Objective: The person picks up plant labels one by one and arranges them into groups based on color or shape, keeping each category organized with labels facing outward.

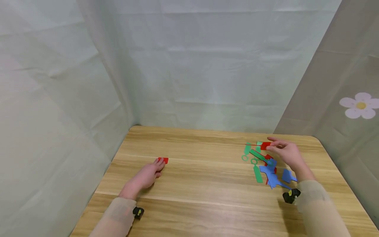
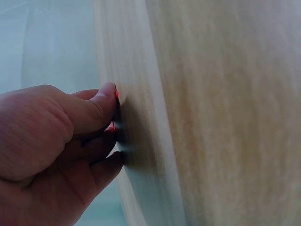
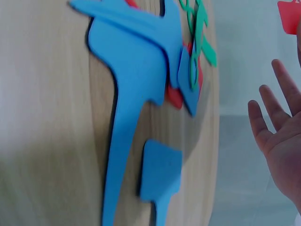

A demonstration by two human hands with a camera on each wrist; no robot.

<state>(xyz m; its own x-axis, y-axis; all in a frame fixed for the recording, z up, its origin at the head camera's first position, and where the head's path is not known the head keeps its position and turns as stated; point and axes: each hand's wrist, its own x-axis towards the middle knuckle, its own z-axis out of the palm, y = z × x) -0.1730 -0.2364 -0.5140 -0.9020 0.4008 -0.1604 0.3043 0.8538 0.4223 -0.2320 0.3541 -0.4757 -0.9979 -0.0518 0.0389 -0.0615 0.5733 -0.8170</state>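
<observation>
Left hand [image 1: 149,174]: fingertips on flat red tag [image 1: 166,160], wood-grain desk's [image 1: 201,187] left, pinch unclear | right hand [image 1: 286,154]: pinches thin-tailed red label [image 1: 265,145], far right, by flat green ring-ended tags [image 1: 258,173], blue tags [image 1: 271,177] nearer

Dim, soft-focus left wrist view

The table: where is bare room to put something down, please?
On the table, the widest bare patch lies between the left hand and the green pieces. Another lies between the red piece at the left hand and the back cloth. Crowded: beside the right hand, where green and blue pieces overlap.
</observation>
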